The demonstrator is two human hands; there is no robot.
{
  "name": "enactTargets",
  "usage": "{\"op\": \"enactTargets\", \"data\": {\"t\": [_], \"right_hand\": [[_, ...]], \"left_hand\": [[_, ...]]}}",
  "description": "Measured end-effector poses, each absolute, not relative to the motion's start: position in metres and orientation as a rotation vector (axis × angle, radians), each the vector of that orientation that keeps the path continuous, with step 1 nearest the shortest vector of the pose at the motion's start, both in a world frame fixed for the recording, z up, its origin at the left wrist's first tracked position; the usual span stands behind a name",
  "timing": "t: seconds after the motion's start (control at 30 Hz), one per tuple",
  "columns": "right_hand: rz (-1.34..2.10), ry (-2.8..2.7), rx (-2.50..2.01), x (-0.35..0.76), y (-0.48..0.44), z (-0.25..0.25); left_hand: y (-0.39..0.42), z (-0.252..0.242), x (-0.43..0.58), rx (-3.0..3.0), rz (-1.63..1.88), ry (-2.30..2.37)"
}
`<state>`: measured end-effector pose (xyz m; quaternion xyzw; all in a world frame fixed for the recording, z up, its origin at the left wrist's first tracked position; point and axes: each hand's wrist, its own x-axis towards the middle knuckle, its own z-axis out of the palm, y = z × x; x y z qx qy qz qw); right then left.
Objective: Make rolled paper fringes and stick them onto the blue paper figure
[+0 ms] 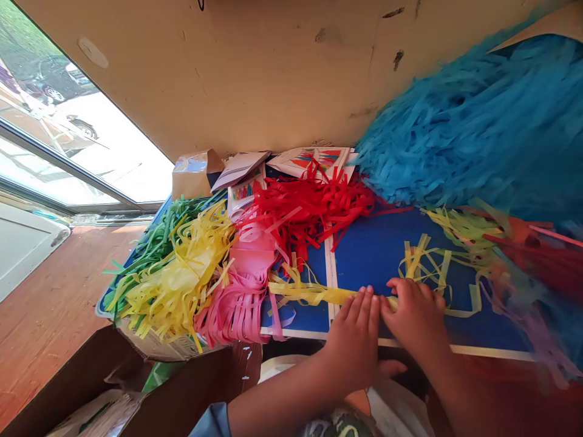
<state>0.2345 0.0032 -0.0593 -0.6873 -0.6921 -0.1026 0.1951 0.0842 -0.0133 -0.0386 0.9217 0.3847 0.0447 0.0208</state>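
- Your left hand (355, 340) lies palm down, fingers spread and apart, resting on the yellow strip (310, 294) with no clamp on it.
- Your right hand (414, 318) sits just beside it, fingers curled over the same strip; you can't tell from this view whether thumb and fingers actually pinch it.
- The strip runs across the blue sheet (387, 249), near its lower edge, and crosses a pale border (331, 285). Your hands seem placed to keep it flat against the sheet — that's a judgement, since the loose paper would likely lift otherwise.
- Thin yellow loops (421, 264) lie just past your right fingertips, unpressed and close enough to snag.
- Pink strips (237, 309) sit left of your hands, with a red heap (310, 206) above them, partly over the sheet.
- Further left, a yellow fringe (182, 273) lies over green strips (155, 255).
- Blurred blue fringe (464, 127) fills the upper right — a bulky mass that crowds the sheet on that side.
- Printed papers (314, 161) and a small packet (195, 173) lie behind the red heap, by the wall (228, 79).
- Below, a cardboard flap (200, 388) sits near your left sleeve (212, 422); a wood floor (59, 291) and a window (68, 121) show beyond.
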Motion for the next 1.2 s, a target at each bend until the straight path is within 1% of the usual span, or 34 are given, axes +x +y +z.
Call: {"op": "enactTargets", "data": {"t": [0.13,0.3,0.37,0.5,0.57,0.67,0.73,0.83,1.0,1.2], "right_hand": [[-0.349,-1.935,-1.920,0.232,0.004,-0.059],[-0.374,-1.923,-1.895,0.233,0.006,-0.054],[-0.401,-1.860,-1.801,0.237,0.002,-0.050],[-0.537,-1.621,-1.441,0.234,-0.020,-0.042],[-0.411,-1.687,-1.312,0.217,-0.030,-0.039],[-0.066,-2.044,-1.226,0.184,-0.034,-0.041],[-0.022,-2.246,-1.264,0.168,-0.031,-0.046],[-0.097,-2.354,-1.389,0.167,-0.027,-0.057],[-0.238,-2.333,-1.624,0.194,-0.034,-0.070],[-0.357,-2.245,-1.815,0.211,-0.043,-0.065]], "left_hand": [[-0.007,-0.038,0.065,2.690,-0.039,1.343],[-0.003,-0.040,0.042,2.618,-0.073,1.427],[-0.004,-0.043,0.042,2.623,-0.037,1.464],[-0.008,-0.051,0.045,2.637,0.030,1.537],[-0.008,-0.055,0.046,2.689,0.055,1.535],[-0.006,-0.063,0.045,2.823,0.120,1.576],[-0.005,-0.068,0.044,2.891,0.149,1.628],[-0.005,-0.067,0.044,2.906,0.104,1.618],[-0.007,-0.057,0.043,2.754,0.008,1.537],[-0.008,-0.054,0.044,2.647,0.021,1.540]]}}
